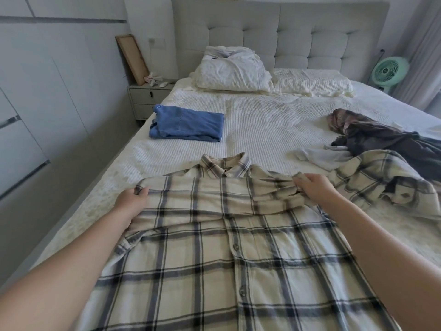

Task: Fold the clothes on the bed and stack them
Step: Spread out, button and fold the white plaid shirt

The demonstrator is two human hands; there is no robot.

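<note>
In the head view, a plaid shirt is being held flat on the bed, at its near edge. Its folded-over upper edge is being pinched by the left hand and gripped in a bunch by the right hand, fingers curled round the cloth. The soft, light flannel is judged likely to sag, so edges and shoulders are being favoured. A folded blue garment is lying towards the left edge; dark crumpled clothes are lying towards the right edge.
</note>
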